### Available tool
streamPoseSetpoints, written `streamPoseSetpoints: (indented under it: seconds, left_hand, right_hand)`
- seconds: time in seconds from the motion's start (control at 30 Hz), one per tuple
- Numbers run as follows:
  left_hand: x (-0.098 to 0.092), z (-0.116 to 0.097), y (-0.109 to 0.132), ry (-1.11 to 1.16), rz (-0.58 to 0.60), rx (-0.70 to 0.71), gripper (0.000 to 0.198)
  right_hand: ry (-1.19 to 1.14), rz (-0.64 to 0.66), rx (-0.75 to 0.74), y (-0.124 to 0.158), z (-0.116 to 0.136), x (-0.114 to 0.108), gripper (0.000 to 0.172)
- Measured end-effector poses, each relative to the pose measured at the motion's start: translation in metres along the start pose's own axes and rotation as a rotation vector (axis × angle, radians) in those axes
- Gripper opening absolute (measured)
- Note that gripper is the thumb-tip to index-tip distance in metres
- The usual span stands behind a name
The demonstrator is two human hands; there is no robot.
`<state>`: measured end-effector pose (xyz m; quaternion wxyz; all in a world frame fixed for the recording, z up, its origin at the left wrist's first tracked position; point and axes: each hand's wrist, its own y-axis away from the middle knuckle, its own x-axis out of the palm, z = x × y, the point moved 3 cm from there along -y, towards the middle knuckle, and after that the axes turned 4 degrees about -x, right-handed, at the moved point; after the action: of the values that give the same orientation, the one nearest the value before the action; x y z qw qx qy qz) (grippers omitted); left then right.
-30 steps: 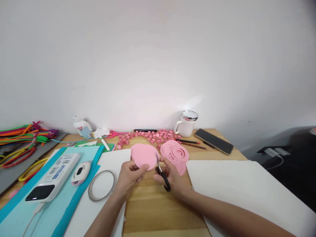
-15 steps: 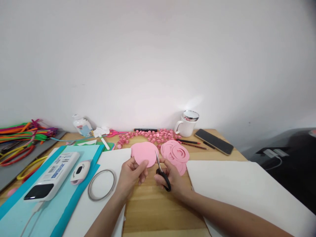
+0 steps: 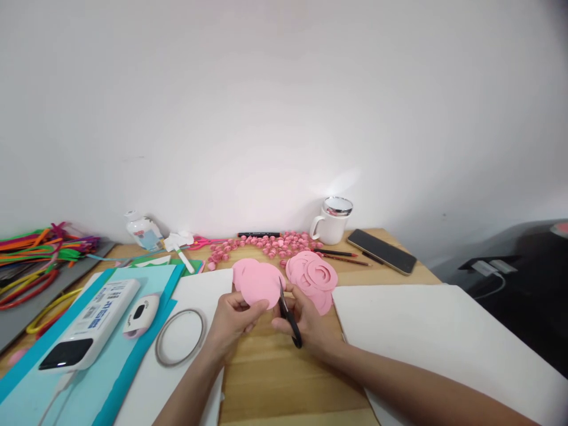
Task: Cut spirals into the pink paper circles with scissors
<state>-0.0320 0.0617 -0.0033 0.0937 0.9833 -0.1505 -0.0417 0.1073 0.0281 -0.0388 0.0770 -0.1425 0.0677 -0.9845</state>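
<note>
In the head view, a pink paper disc is pinched at its lower edge by the left hand, while black-handled scissors are gripped by the right hand, blades at the disc's right edge, above the desk, with cut pink spirals just beyond the right hand.

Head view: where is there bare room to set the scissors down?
Free: the wooden tabletop near the camera, between the left white sheet and right white sheet; the right one is bare too. Crowded: beyond the scissors and pink disc, pink spiral discs, paper rosettes, mug, phone; left: power bank, tape ring.
</note>
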Motion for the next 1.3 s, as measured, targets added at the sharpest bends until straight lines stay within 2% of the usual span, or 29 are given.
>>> streamPoseSetpoints:
  seconds: [0.47, 0.9, 1.13, 1.3]
  left_hand:
    - [0.0006, -0.0037, 0.0015, 0.017, -0.001, 0.005, 0.032]
    - [-0.0003, -0.0051, 0.0006, 0.01, -0.034, 0.033, 0.035]
    - [0.0039, -0.0023, 0.0009, 0.151, 0.098, -0.024, 0.027]
    - [0.003, -0.0016, 0.0009, 0.175, 0.049, -0.019, 0.025]
  right_hand:
    - [0.083, -0.028, 0.072, 0.0015, 0.0004, 0.0008, 0.046]
    - [0.123, -0.036, 0.055, 0.0033, -0.0034, -0.0016, 0.043]
    - [0.126, -0.05, 0.102, 0.0028, -0.0018, 0.0004, 0.045]
    - [0.13, -0.022, 0.111, 0.0036, 0.0, 0.0035, 0.045]
